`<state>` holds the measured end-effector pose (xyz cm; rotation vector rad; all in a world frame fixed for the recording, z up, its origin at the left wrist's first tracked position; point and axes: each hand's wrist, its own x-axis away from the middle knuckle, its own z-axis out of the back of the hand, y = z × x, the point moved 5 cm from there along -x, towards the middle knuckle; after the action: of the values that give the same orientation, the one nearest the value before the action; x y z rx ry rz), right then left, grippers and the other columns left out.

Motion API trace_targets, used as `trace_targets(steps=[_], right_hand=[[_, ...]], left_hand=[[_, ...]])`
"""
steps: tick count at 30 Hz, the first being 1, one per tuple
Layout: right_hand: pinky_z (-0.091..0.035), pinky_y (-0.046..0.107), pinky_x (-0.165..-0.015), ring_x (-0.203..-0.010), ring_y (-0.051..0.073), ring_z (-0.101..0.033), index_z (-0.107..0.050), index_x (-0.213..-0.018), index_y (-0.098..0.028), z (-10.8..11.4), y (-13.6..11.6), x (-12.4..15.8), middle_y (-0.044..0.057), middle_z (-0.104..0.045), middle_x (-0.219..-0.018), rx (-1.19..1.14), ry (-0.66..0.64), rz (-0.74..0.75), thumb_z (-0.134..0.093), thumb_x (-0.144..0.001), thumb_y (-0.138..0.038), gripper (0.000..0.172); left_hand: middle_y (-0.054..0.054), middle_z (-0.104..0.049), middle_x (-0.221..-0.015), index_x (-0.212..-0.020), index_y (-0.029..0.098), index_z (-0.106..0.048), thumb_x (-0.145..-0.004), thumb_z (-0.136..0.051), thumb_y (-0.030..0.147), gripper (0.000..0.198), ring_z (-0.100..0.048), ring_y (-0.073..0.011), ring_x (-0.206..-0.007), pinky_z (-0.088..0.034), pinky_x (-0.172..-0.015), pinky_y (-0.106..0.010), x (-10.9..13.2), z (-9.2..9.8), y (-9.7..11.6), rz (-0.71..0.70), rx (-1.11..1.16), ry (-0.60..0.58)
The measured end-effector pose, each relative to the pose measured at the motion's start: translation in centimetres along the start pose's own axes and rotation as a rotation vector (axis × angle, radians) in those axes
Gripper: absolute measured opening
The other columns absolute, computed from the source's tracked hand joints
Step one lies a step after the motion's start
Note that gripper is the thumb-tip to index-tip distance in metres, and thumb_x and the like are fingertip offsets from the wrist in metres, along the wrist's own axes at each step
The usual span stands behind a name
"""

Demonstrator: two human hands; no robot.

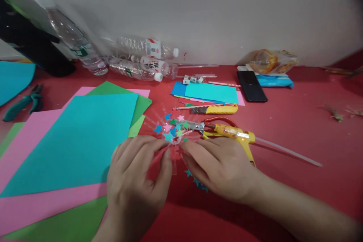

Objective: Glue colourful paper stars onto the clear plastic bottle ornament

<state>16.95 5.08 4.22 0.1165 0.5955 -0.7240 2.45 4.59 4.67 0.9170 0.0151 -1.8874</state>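
A clear plastic piece (175,143), cut into thin strips that fan outward, is between my two hands. Small paper stars (166,127) in blue, pink and green lie over its middle. My left hand (137,176) grips the near left edge with thumb and fingers drawn together. On the opposite side, my right hand (219,166) pinches the piece, its fingertips partly hidden. Beneath the right hand lies a small heap of blue stars (196,182). Just beyond that hand are a yellow glue gun (229,131) with a clear glue stick (286,151) and scissors (195,125), partly covered.
Stacked coloured paper (82,140) spreads on the left, near green-handled pliers (24,102). Plastic bottles (136,69) and a black flask (31,41) line the wall. A yellow utility knife (221,109), paper strips (212,92) and a phone (252,86) lie ahead.
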Motion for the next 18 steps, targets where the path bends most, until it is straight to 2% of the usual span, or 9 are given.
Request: trace_targets(steps=[6,9,15,18], right_hand=[[-0.027,0.031,-0.049,-0.054,0.013,-0.049,-0.062,-0.105,-0.011,0.3,0.0,0.0,-0.002,-0.060,-0.064,-0.004,0.001,0.010,-0.051,-0.091,-0.015,0.018],[-0.032,0.029,-0.051,-0.057,0.013,-0.052,-0.060,-0.111,-0.010,0.7,0.4,0.1,-0.002,-0.063,-0.067,-0.044,0.021,-0.011,-0.052,-0.090,-0.014,0.023],[-0.038,0.027,-0.057,-0.063,0.012,-0.059,-0.060,-0.110,-0.016,1.6,1.5,0.1,0.001,-0.072,-0.083,-0.059,0.063,-0.104,-0.054,-0.091,-0.016,0.020],[-0.038,0.027,-0.057,-0.064,0.013,-0.060,-0.062,-0.105,-0.016,1.7,1.4,0.0,0.001,-0.073,-0.085,-0.050,0.052,-0.095,-0.053,-0.091,-0.016,0.017]], left_hand=[[-0.001,-0.061,-0.079,-0.083,0.021,-0.055,-0.085,-0.059,0.011,0.011,-0.055,-0.0166,-0.077,-0.042,-0.071,-0.035,0.0,0.4,0.0,0.043,0.016,0.007],[0.000,-0.058,-0.079,-0.083,0.022,-0.052,-0.089,-0.055,0.014,0.010,-0.054,-0.0160,-0.077,-0.041,-0.071,-0.034,0.1,0.6,-0.3,0.092,0.044,0.004],[0.002,-0.048,-0.065,-0.068,0.022,-0.043,-0.089,-0.052,0.011,0.025,-0.047,-0.0153,-0.065,-0.037,-0.064,-0.034,0.2,0.6,-0.7,0.076,0.091,-0.015],[0.000,-0.052,-0.071,-0.074,0.024,-0.052,-0.082,-0.063,0.012,0.018,-0.052,-0.0180,-0.072,-0.041,-0.069,-0.036,0.3,0.8,-0.5,0.037,0.073,0.022]])
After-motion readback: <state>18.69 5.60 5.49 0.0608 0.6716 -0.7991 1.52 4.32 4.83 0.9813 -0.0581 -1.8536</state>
